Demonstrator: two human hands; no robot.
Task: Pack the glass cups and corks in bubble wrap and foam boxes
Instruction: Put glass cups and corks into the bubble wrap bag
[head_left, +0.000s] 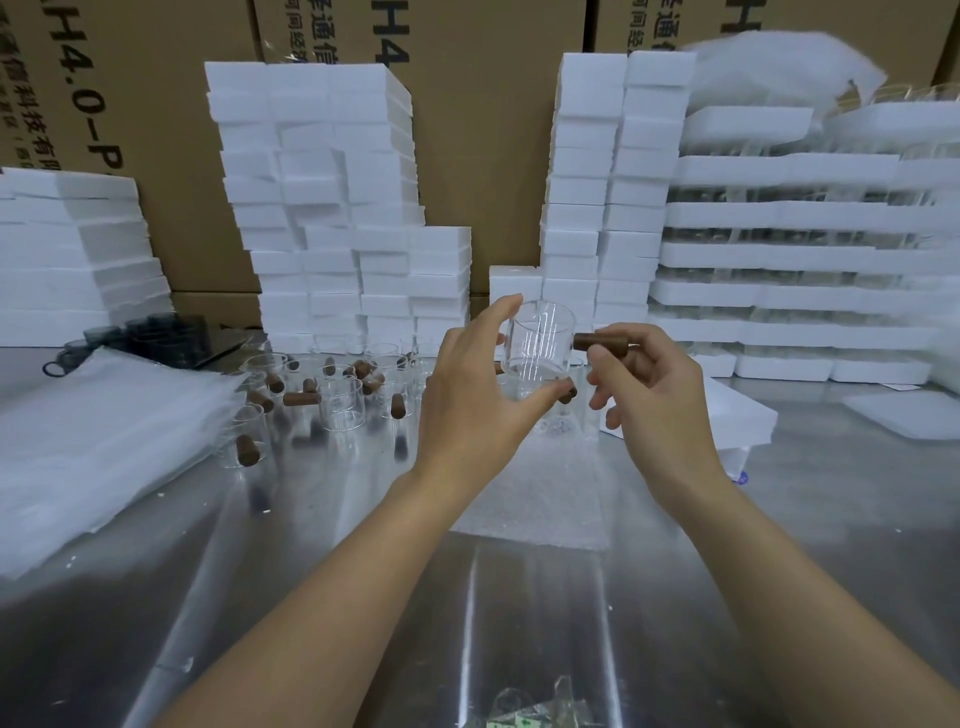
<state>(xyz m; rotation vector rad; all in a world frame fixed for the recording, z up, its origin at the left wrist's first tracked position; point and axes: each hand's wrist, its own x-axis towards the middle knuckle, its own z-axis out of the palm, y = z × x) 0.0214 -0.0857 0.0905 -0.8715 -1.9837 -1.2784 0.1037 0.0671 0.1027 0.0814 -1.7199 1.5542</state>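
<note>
Left hand (470, 395) grips a clear cup (540, 345) above the table's (519, 623) middle. Right hand (654, 410) pinches a cork (597, 343) just beside it, one end hidden by fingers. Bubble wrap (540, 499) below is faint. Foam boxes (332, 208) line the far edge.

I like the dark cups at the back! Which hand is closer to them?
Left. The left hand, holding a clear glass cup, is right of the dark cups; the right hand, pinching a cork, is farther right.
</note>
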